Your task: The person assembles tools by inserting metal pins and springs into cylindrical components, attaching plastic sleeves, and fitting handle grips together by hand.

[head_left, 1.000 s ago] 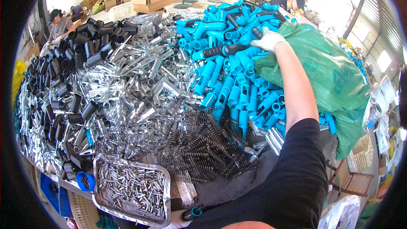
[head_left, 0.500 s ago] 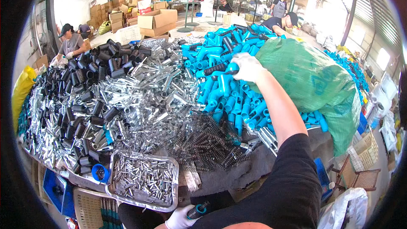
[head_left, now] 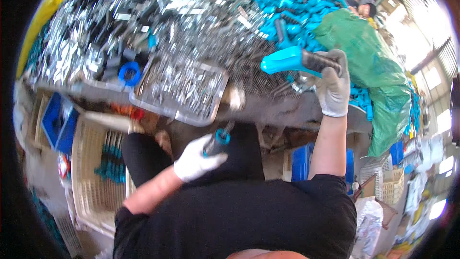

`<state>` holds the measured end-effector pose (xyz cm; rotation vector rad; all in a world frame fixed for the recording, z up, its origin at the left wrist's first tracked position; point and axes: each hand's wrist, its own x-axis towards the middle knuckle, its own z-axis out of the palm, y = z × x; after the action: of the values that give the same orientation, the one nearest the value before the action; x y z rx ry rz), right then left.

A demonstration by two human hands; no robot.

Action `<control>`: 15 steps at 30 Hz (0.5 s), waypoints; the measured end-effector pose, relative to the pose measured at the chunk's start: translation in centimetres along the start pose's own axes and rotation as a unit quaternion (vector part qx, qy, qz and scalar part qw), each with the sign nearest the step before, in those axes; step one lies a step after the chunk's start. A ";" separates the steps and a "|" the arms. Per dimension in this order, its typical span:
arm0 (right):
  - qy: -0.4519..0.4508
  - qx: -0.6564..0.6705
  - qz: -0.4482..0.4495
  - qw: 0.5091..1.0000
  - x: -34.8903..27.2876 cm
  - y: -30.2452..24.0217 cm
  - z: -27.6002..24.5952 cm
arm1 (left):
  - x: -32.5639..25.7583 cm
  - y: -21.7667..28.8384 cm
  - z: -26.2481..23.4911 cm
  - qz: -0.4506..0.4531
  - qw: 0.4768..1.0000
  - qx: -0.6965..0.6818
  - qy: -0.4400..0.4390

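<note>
My right hand, in a white glove, grips a bright blue plastic handle shell with a black ribbed grip, held up in front of the pile of blue plastic shells. Lower down, over my lap, my gloved left hand closes round a black cylindrical handle with a teal ring. A thin piece, blurred, sticks up from the ring. The two held parts are apart. Between the hands and the pile, a metal tray of small silver pins rests on the table's near edge.
Silver metal parts, black tubes and dark springs cover the table. A blue ring-shaped cup sits left of the tray. Below stand a cream crate holding teal-and-black handles and a blue bin. A green sack lies on the right.
My right hand has come back from the blue pile, lifting out a blue shell. My left hand, still on the black handle, has risen. The view has tilted down toward my lap.
</note>
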<state>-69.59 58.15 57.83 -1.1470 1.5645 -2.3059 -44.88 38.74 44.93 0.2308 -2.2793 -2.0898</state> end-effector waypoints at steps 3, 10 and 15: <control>0.003 0.064 -0.011 0.998 -3.8 0.4 2.2 | -1.4 0.0 -0.1 -0.018 0.999 -0.046 -0.003; 0.034 0.096 -0.019 0.995 -8.6 -0.6 7.5 | -6.1 1.0 0.6 0.008 0.999 -0.035 0.000; 0.024 0.028 0.076 0.996 -10.6 -1.1 9.4 | -6.7 0.3 0.6 0.044 0.999 -0.011 -0.012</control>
<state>-55.74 56.90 54.97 -0.9323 1.5361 -2.2790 -38.37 40.23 45.62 0.1022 -2.2351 -2.0841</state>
